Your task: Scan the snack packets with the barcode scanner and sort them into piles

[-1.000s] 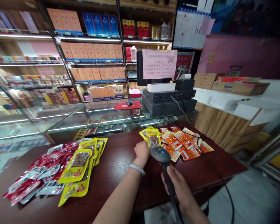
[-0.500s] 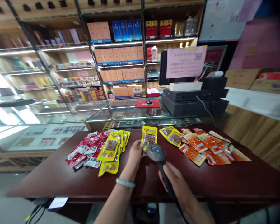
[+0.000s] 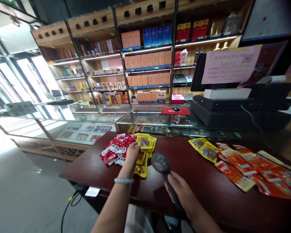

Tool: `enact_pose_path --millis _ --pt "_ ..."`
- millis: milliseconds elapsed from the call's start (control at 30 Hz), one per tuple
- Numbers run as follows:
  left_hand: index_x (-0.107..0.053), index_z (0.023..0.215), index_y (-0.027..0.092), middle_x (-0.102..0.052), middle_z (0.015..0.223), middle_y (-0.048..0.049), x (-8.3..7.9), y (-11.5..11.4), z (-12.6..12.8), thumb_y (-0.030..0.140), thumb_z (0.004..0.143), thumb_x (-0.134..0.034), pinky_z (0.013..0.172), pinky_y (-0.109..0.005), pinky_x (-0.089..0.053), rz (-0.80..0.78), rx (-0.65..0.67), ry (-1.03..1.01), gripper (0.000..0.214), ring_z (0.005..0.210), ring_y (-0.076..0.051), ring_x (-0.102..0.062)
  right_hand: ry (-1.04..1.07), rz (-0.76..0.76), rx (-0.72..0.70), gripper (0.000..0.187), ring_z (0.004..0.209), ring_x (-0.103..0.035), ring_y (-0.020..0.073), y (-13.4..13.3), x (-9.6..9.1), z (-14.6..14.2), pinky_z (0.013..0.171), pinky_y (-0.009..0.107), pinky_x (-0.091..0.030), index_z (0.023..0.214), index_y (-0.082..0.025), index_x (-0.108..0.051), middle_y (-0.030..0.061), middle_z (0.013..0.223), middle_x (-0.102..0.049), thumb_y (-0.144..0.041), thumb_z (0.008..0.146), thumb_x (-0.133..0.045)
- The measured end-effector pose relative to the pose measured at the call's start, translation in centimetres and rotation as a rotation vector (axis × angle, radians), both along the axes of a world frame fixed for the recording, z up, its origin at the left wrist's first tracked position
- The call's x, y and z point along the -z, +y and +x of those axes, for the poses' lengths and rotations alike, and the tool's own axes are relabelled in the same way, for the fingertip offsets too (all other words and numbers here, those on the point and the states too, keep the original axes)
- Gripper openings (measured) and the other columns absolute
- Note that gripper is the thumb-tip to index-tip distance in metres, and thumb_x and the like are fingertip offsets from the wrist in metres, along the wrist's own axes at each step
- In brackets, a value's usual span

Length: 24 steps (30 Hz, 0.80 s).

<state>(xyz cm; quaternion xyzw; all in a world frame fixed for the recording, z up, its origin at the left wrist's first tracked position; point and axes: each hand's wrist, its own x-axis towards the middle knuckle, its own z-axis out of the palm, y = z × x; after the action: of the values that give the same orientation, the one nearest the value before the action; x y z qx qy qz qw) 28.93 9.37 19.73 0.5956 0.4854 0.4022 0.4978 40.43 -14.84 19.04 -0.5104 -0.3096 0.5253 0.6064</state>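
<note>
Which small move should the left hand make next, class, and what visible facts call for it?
Probably release the held yellow packet onto the yellow pile: the left hand has it at that pile, beside the red packets, while the right hand grips the scanner.

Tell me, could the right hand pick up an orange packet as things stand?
Probably not easily: the right hand is wrapped around the dark scanner. Otherwise the way looks free; nothing seems to stand between that hand and the orange packets.
</note>
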Motion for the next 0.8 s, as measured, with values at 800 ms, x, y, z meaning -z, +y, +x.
enact_pose_path --millis 800 --pt "-0.067 0.117 0.020 -0.068 0.114 -0.0114 -3.6 -3.3 7.8 0.037 0.090 -0.051 0.099 -0.036 -0.042 0.693 0.067 0.822 0.036 0.109 -0.027 -0.060 -0.004 0.056 0.161 0.049 0.042 -0.035 0.0055 -3.4 -0.5 5.5 0.039 0.017 -0.027 0.077 -0.021 -0.049 -0.0082 0.056 -0.044 -0.068 0.081 -0.059"
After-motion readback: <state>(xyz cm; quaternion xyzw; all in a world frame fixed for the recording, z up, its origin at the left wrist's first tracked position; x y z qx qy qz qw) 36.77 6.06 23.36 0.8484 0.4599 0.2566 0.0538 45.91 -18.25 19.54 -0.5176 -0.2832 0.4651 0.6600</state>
